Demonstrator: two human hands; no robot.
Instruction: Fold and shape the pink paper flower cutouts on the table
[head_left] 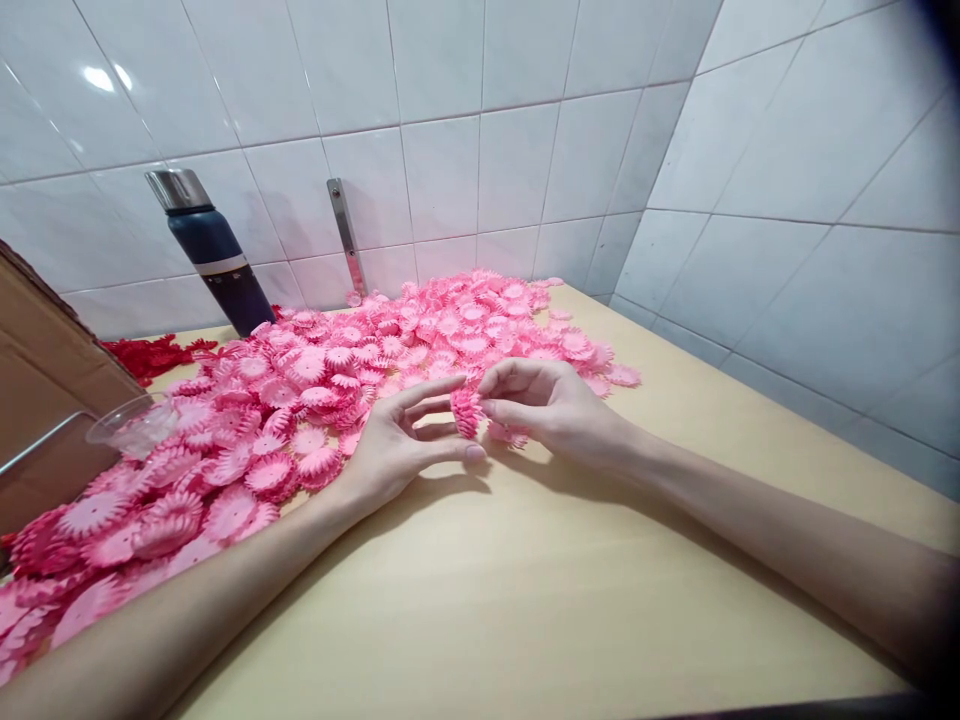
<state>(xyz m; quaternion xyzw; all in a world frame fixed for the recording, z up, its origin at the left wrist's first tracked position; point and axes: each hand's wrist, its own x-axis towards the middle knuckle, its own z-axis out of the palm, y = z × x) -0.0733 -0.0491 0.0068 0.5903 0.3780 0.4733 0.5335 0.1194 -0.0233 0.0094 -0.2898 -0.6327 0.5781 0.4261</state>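
Observation:
Between my two hands is a small stack of pink artificial flower petals (466, 412), darker pink at its ruffled edges. My right hand (551, 405) pinches it from the right with thumb and fingers. My left hand (409, 430) is open on the left side, its fingers curved behind the stack and its thumb stretched out below. Whether the left fingertips touch the stack, I cannot tell. More pink petal pieces (507, 434) lie on the table just under my right hand. A large heap of pink flower petals (307, 370) spreads behind and to the left of my hands.
The light wooden table (525, 590) meets white tiled walls (442, 180). A dark blue bottle (217, 255) stands at the back left near red pieces (161, 352). A cardboard box (64, 370) and a clear plastic cup (135, 425) are at the left. A metal strip (345, 230) is against the wall.

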